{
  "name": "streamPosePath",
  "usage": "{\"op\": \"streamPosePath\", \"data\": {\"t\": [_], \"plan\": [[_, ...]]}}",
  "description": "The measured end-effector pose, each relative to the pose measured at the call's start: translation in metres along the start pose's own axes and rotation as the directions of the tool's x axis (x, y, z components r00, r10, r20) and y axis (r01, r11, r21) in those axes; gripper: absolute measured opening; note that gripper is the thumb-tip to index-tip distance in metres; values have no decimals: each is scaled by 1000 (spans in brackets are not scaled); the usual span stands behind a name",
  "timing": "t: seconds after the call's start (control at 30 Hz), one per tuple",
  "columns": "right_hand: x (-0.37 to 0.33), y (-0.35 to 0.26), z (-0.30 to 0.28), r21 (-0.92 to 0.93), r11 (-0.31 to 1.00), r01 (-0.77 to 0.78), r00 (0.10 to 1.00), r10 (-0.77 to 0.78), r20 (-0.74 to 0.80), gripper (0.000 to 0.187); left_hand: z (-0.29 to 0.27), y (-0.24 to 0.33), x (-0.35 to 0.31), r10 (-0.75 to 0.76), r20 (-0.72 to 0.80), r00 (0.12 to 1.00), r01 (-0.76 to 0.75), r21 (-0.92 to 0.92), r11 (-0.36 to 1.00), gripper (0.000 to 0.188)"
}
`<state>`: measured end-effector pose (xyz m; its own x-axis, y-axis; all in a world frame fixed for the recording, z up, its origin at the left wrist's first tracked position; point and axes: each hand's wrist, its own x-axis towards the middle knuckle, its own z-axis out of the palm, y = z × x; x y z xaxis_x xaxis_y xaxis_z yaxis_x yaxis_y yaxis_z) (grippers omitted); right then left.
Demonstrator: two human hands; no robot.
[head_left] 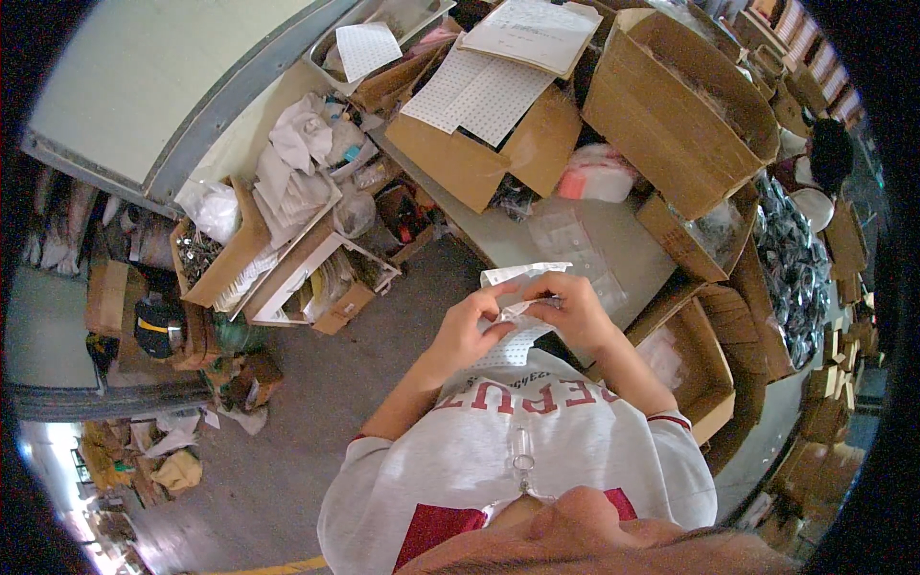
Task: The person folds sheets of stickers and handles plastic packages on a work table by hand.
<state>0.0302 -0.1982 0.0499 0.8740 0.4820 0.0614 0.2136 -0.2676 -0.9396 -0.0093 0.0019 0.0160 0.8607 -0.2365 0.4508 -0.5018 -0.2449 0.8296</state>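
Red capital letters (530, 401) cross the pale grey shirt (613, 460).

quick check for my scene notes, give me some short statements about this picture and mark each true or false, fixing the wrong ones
1. Both hands are at a white sheet with small printed marks. True.
2. The left hand is inside a cardboard box. False: the left hand is at the sheet, close to the right hand.
3. Printed papers lie on top of a cardboard box. True.
4. The pink-and-white pack lies on the floor. False: the pink-and-white pack lies on the table, near cardboard boxes.
5. Dark, shiny packets are piled toward the right side of the view. True.
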Motion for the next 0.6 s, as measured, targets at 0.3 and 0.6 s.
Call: {"op": "streamPosePath", "data": {"t": [0.3, 0.6], "plan": [[-2, -8, -12, 57, 998, -5, 993, -1, 117, 20, -4, 11, 1, 104, 47, 993, -108, 73, 992, 27], [0, 13, -12, 339, 935, -105, 970, 21, 243, 16, -5, 20, 5, 99, 166, 981, -129, 186, 974, 25]]}}
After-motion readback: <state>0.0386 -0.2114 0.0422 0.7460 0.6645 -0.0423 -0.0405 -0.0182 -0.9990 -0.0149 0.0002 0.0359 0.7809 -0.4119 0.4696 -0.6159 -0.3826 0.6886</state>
